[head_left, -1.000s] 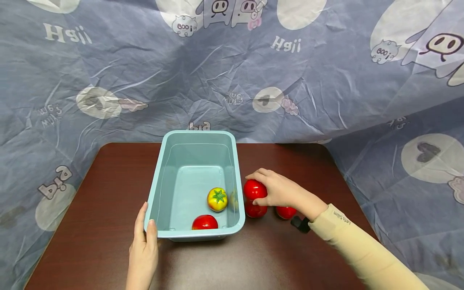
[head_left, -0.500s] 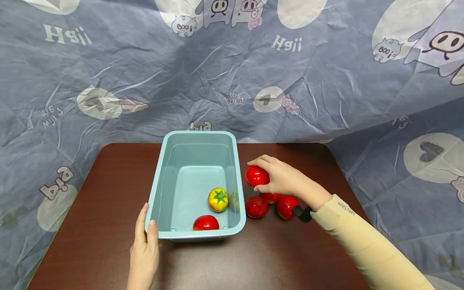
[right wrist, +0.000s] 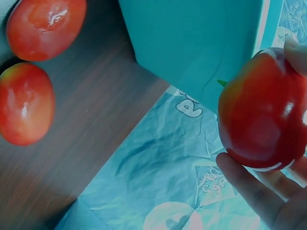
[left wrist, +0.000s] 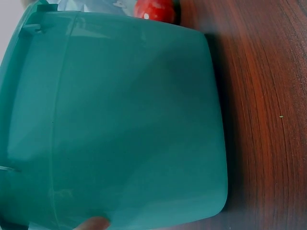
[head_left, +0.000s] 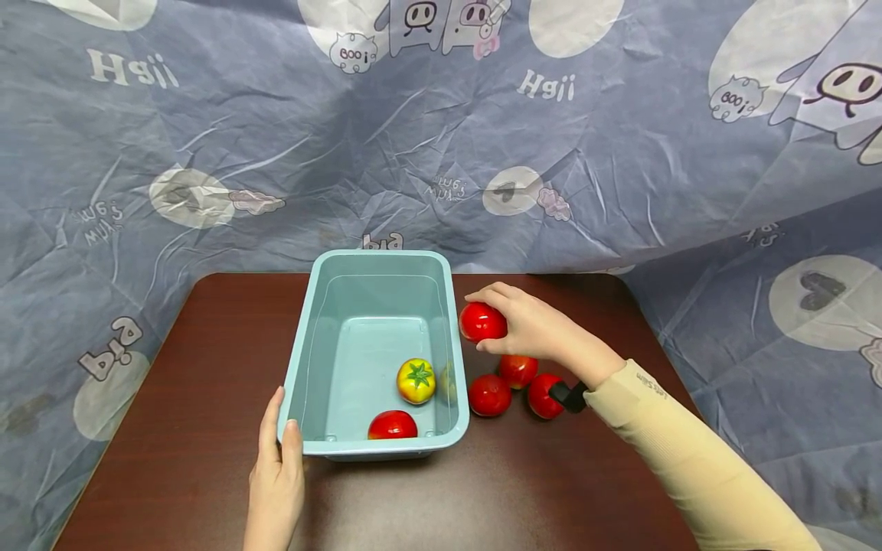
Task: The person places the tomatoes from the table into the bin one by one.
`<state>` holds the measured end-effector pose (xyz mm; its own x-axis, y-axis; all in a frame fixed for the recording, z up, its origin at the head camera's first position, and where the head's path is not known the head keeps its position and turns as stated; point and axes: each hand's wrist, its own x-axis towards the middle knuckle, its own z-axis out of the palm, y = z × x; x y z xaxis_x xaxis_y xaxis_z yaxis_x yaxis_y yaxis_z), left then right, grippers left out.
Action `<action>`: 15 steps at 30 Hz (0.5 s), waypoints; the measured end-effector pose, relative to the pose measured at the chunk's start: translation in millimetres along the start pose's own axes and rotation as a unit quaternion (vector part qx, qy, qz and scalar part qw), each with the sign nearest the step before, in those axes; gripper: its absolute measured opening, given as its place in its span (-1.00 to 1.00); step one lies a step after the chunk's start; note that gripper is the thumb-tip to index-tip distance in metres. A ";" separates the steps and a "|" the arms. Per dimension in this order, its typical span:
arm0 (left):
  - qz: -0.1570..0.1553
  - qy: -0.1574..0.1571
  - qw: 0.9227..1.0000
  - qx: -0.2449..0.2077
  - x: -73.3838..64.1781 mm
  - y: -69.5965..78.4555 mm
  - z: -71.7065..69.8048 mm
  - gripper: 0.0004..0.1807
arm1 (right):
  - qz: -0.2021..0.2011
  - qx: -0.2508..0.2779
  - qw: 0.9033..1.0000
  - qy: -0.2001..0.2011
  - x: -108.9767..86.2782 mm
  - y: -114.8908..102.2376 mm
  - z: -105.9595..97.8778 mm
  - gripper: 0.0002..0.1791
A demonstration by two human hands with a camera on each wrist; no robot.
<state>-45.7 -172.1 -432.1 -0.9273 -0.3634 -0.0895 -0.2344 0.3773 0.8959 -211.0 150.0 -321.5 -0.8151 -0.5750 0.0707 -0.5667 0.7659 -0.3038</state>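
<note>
My right hand (head_left: 527, 323) grips a glossy red tomato (head_left: 482, 321), raised above the table just right of the bin's long side. In the right wrist view, thumb and fingers wrap round this tomato (right wrist: 261, 112), and a bit of green shows at its edge. My left hand (head_left: 277, 478) holds the near left corner of a pale blue-green plastic bin (head_left: 295, 352), its thumb against the front wall. Inside the bin lie a yellow tomato (head_left: 416, 381) with a green star-shaped top and a red tomato (head_left: 393, 425), partly hidden by the front rim.
Right of the bin, three red tomatoes rest on the dark wooden table (head_left: 586, 490): one near the bin (head_left: 490, 396), one behind it (head_left: 518, 370), and one (head_left: 544, 396) beside the black wrist strap (head_left: 568, 396). A grey printed cloth (head_left: 386, 153) hangs behind the table.
My right hand has lifted its tomato up and away from the others, then slightly left towards the bin, uncovering the tomatoes beneath. The left hand and the bin stay in place.
</note>
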 end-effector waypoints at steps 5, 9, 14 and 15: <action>-0.006 0.001 1.000 -0.003 0.6 -0.5 -0.3 -0.44 | 0.000 0.002 1.000 0.005 6.7 -4.0 -1.8 -0.29; -0.011 -0.004 1.000 -0.006 0.5 -0.3 -0.4 -0.44 | 0.006 0.003 1.000 0.003 11.4 -5.2 -2.0 -0.29; -0.003 -0.006 1.000 -0.012 0.3 -0.9 -1.2 -0.44 | 0.007 0.004 1.000 0.009 15.2 -7.5 -1.4 -0.31; -0.005 -0.006 1.000 -0.012 0.4 -1.1 -1.2 -0.44 | 0.008 0.004 1.000 0.011 15.8 -8.3 -1.3 -0.31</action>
<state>-45.5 -173.7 -432.5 -0.9281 -0.3574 -0.1040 -0.2375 0.3534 0.9048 -219.4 134.9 -316.6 -0.8267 -0.5560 0.0862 -0.5523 0.7724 -0.3136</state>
